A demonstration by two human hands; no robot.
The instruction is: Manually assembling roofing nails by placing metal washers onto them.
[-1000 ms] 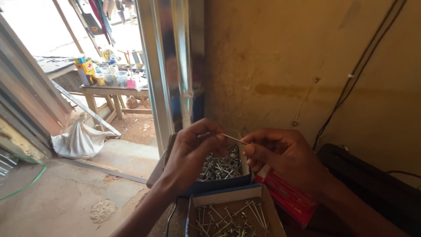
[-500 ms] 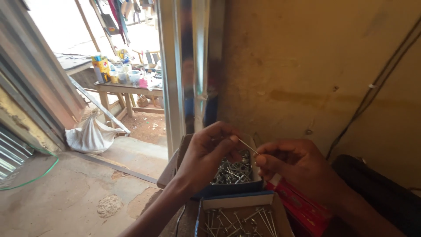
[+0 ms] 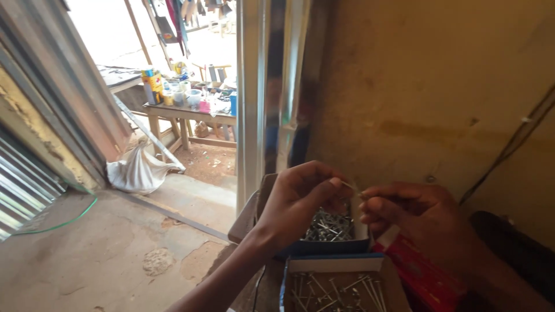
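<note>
Head view: left hand (image 3: 300, 202) and right hand (image 3: 419, 216) pinch one thin nail (image 3: 350, 186) between fingertips, above the far open box of nails (image 3: 329, 225); near box (image 3: 335, 289) also part-filled; many nails apparently remain unhandled.

We see only our two hands and forearms, entering from the bottom of the frame. Left hand (image 3: 298, 202): bare, no glove, no ring visible, no watch or band at the wrist. Left forearm: bare along its whole visible length, no sleeve reaching into view. Right hand (image 3: 419, 216): also bare, no glove, no ring that we can make out. Right wrist and forearm: uncovered as far as the lower right edge, partly in shadow there, so we cannot tell whether a sleeve begins further up. Fingernails short and unpainted where they show.
</note>
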